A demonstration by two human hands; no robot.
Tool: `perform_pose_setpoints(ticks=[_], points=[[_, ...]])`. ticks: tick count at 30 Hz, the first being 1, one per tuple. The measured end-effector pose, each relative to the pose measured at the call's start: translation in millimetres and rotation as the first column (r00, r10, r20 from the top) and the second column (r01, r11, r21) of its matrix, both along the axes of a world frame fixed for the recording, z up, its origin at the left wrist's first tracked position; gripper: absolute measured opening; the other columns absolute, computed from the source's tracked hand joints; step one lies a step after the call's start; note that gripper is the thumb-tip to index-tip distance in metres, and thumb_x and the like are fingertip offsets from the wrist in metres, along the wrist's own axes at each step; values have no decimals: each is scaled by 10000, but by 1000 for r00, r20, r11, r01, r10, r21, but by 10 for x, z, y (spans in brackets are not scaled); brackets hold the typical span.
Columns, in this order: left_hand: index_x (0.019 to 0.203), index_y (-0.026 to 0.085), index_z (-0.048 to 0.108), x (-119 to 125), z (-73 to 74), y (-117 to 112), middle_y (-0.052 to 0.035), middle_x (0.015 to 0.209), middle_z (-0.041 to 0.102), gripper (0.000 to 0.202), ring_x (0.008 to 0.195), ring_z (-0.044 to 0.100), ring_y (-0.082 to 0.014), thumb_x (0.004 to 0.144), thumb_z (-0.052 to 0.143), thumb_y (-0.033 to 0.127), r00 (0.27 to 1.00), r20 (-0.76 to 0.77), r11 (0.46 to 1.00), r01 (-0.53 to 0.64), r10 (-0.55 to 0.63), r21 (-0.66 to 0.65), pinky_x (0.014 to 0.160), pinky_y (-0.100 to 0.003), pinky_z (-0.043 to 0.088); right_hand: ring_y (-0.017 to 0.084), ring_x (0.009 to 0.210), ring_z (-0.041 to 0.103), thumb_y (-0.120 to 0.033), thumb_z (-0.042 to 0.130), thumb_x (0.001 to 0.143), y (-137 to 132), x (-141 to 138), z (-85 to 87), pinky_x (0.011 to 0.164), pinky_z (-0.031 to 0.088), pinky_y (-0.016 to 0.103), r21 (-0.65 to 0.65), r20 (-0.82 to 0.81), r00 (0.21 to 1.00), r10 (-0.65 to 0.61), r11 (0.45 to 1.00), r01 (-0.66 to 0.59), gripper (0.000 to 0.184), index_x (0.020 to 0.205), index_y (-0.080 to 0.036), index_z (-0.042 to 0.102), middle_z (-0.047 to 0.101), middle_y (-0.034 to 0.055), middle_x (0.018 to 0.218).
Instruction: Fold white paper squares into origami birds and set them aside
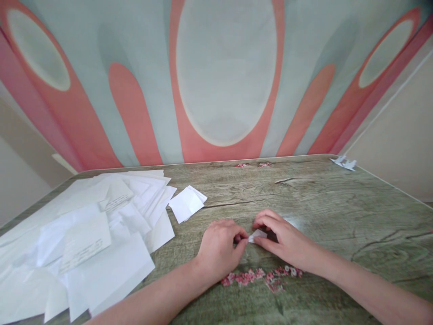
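Between my two hands, just above the table, is a small folded piece of white paper (259, 234). My left hand (221, 246) pinches its left end between thumb and fingertips. From the other side, my right hand (282, 237) holds the paper's right part, thumb below and fingers curled over it. Part of the paper is hidden by the fingers, so its full shape does not show. To the left of my hands lies a short stack of small white paper squares (186, 204).
A large spread of loose white sheets (115, 266) covers the table's left side, some bearing writing. Small folded paper pieces (344, 163) sit at the far right corner. The wood-grain table (338, 216) has printed pink flowers (248, 276). A patterned pink and grey-green backdrop (226, 153) rises behind.
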State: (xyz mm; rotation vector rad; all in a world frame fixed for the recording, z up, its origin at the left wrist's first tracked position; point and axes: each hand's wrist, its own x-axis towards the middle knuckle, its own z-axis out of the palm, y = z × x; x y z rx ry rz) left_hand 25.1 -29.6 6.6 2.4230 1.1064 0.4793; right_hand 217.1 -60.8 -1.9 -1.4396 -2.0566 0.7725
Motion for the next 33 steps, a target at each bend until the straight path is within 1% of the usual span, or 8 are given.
perform_pose_setpoints(ticks=[9, 12, 16, 21, 24, 28, 30, 33], points=[[900, 208, 612, -42, -50, 8, -8, 833, 607, 177, 788, 550, -158, 725, 600, 190, 994, 112, 998, 23, -16, -63, 729, -262, 398, 137, 716, 493, -237, 556, 803, -46, -38, 29, 636, 379, 253, -79, 27, 999, -44, 996, 46, 78, 834, -212, 489, 531, -15, 778], [929, 212, 620, -57, -17, 9, -11, 850, 609, 213, 798, 547, -161, 716, 617, 203, 990, 131, 994, 66, -54, -87, 751, -267, 400, 127, 677, 493, -253, 552, 806, -39, -26, 64, 603, 369, 236, -135, -61, 997, -57, 990, 48, 84, 855, -215, 496, 539, -29, 736], [950, 211, 627, -42, 127, 14, 3, 805, 628, 230, 725, 561, -138, 721, 618, 230, 976, 203, 959, 126, -74, -255, 691, -239, 419, 113, 628, 491, -286, 519, 830, 11, 22, 130, 559, 370, 218, -257, -262, 964, -41, 966, -29, 103, 873, -197, 491, 545, -27, 698], [899, 164, 644, 47, 251, 125, -19, 824, 667, 186, 735, 578, -139, 749, 591, 259, 917, 394, 858, 149, 66, -491, 672, -238, 431, 104, 623, 470, -290, 544, 812, 158, 61, 274, 561, 373, 213, -218, -333, 943, -4, 973, -73, 116, 845, -179, 535, 518, -30, 688], [795, 123, 631, 118, 250, 241, -29, 756, 660, 190, 686, 573, -126, 673, 674, 262, 808, 529, 746, 180, 260, -641, 676, -242, 431, 103, 647, 480, -285, 579, 789, 297, 30, 361, 577, 375, 217, -149, -360, 932, -35, 989, -20, 177, 930, -184, 544, 534, -24, 742], [776, 119, 607, 199, 172, 349, 4, 647, 624, 264, 590, 546, -93, 633, 720, 309, 680, 566, 610, 216, 467, -762, 594, -206, 396, 117, 694, 529, -358, 591, 781, 462, -85, 352, 624, 416, 238, -172, -572, 801, -178, 980, 95, 297, 1006, -183, 509, 562, -6, 794], [778, 121, 592, 223, 91, 383, -16, 693, 648, 293, 631, 568, -105, 637, 720, 344, 631, 606, 623, 238, 484, -745, 628, -217, 410, 115, 659, 523, -403, 596, 771, 505, -139, 283, 615, 417, 242, -222, -619, 750, -231, 968, 115, 291, 936, -169, 543, 570, -5, 757], [769, 124, 574, 225, -50, 425, -33, 719, 659, 299, 675, 585, -127, 635, 726, 345, 639, 647, 723, 200, 416, -661, 680, -243, 431, 110, 604, 495, -467, 588, 762, 521, -169, 148, 573, 389, 236, -277, -629, 731, -264, 955, 106, 317, 799, -152, 589, 557, -12, 673]])
